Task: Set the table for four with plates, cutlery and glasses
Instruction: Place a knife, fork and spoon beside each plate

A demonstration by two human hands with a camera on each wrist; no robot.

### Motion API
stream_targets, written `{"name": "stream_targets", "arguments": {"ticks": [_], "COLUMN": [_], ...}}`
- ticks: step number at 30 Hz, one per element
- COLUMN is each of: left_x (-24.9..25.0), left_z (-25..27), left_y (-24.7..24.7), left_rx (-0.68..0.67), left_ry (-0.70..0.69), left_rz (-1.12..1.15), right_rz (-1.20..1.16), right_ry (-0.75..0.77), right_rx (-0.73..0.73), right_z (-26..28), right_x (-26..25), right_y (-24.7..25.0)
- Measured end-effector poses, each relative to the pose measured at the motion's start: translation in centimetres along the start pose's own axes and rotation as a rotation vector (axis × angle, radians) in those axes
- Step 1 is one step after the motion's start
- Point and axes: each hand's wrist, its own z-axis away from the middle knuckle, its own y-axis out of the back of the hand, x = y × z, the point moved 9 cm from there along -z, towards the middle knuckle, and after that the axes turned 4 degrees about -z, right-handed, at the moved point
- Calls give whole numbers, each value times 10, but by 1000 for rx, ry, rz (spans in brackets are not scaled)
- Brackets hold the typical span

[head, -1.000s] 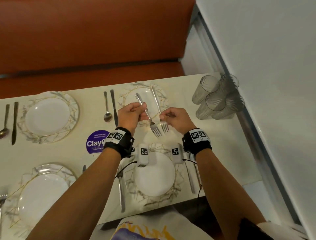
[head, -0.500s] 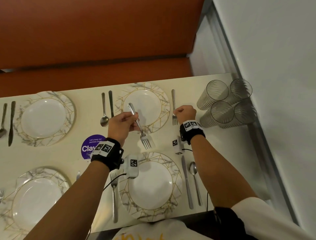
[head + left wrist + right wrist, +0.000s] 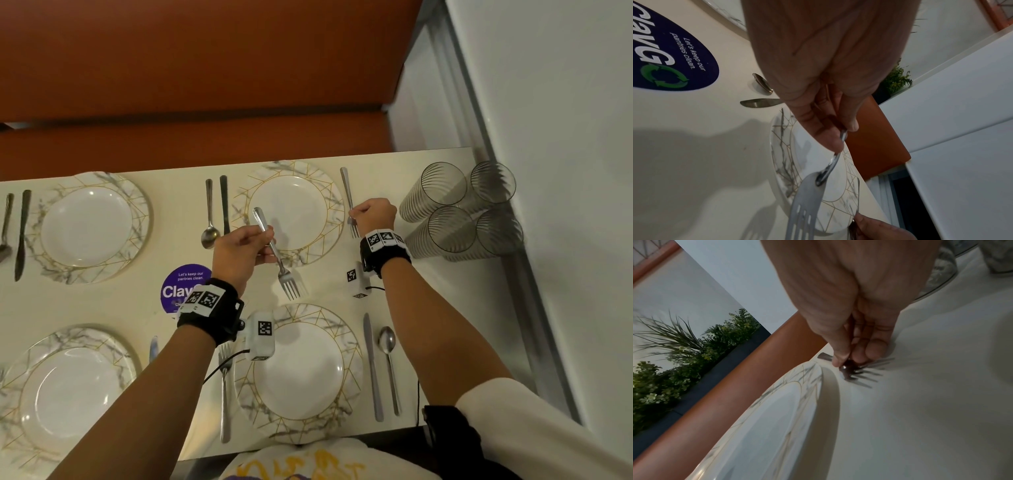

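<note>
Glasses [image 3: 459, 212] crowd right corner; bare table [image 3: 329, 277] strip between plates.

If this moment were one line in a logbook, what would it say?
step: placing forks | left hand: holds fork above table | right hand: pinches second fork on table beside far plate | glasses: unplaced

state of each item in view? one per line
left hand: grips a raised fork
right hand: pinches a second fork lying on the table
four plates: laid, bare
four glasses: upright, clustered by the wall, not distributed
</note>
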Motion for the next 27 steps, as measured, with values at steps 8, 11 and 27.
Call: {"name": "stream_targets", "arguments": {"ticks": [8, 11, 27], "left_x": [0, 1, 5], "left_z": [-2, 0, 3], "left_y": [-1, -1, 20], "left_rx": [0, -3, 41], "left_ry": [-3, -2, -20], "left_rz": [-10, 4, -25], "right_rz": [45, 61, 48], "right_ry": [21, 15, 269], "right_rx": [-16, -12, 106], "right_z": [2, 1, 35], "right_x": [-3, -2, -41], "right_y": [0, -1, 8]}}
